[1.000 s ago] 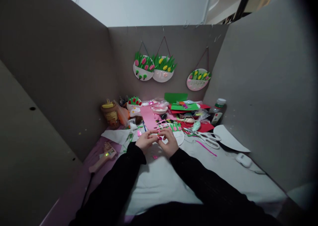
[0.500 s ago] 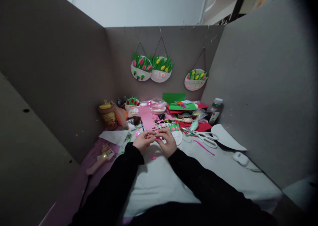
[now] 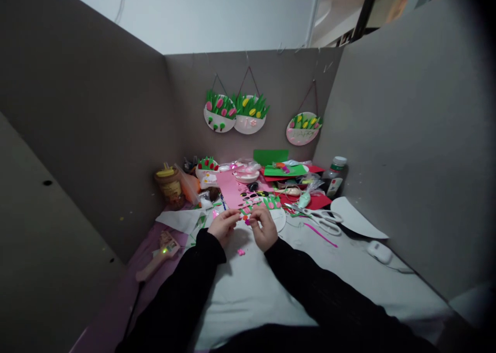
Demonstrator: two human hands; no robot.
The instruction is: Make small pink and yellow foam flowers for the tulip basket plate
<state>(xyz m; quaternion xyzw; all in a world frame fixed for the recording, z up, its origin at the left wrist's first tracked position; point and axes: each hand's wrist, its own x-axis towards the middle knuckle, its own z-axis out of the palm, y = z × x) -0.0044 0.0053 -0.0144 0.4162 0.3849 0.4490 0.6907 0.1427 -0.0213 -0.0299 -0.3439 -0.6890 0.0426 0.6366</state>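
The right hand (image 3: 264,231) pinched bright bits (image 3: 247,222) near a plate (image 3: 279,220); the left hand (image 3: 223,228) had narrowed fingers, their hold too small to tell. A slack grip could have dropped the bits onto the cloth (image 3: 267,280).

on the grey back wall (image 3: 279,89) we see three flowered plates (image 3: 250,126) hanging by cords, two side by side and one well apart to their right. at the left we find a brown cup (image 3: 170,190) with a yellow top; at the right, a bottle (image 3: 335,177) with a pale cap. nearer us lie a pink glue gun (image 3: 155,262) showing a green light, white-handled scissors (image 3: 328,225) and a small white case (image 3: 380,251).
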